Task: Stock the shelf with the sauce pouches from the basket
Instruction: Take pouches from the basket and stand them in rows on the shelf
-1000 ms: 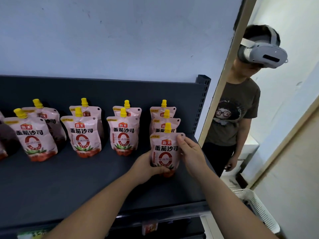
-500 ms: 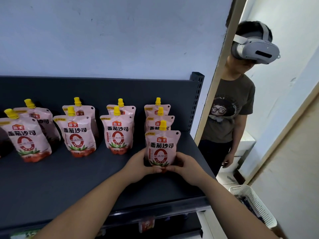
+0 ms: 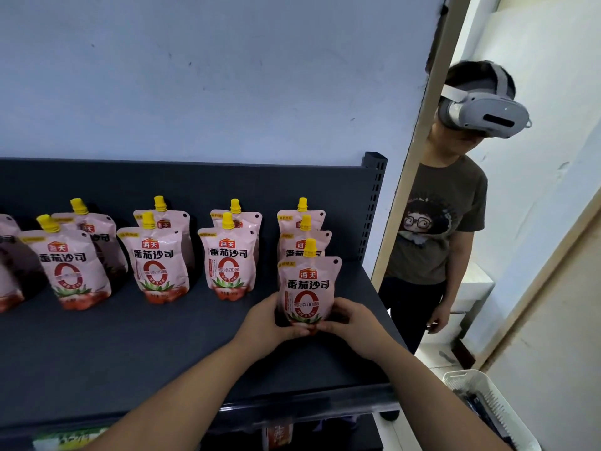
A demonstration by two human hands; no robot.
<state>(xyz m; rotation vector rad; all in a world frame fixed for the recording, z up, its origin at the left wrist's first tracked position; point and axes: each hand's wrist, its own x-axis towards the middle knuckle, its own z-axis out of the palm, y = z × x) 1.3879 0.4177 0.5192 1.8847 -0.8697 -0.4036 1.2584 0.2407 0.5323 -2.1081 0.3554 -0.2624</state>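
Note:
A pink sauce pouch (image 3: 307, 288) with a yellow cap stands upright at the front of the rightmost row on the dark shelf (image 3: 130, 346). My left hand (image 3: 266, 322) cups its lower left side and my right hand (image 3: 353, 323) its lower right, fingers meeting at its base. Two more pouches (image 3: 302, 222) stand behind it. To the left, further pouches (image 3: 227, 262) stand in rows of two. The white basket (image 3: 487, 408) sits on the floor at lower right.
A person (image 3: 435, 222) wearing a headset stands to the right past the shelf's end post (image 3: 374, 203). A tan door frame (image 3: 419, 131) runs diagonally beside them. A lower shelf (image 3: 276, 434) with goods shows under the front edge.
My right hand slid from the pouch's upper right edge down to its base. Both hands now hold the bottom of the pouch on the shelf.

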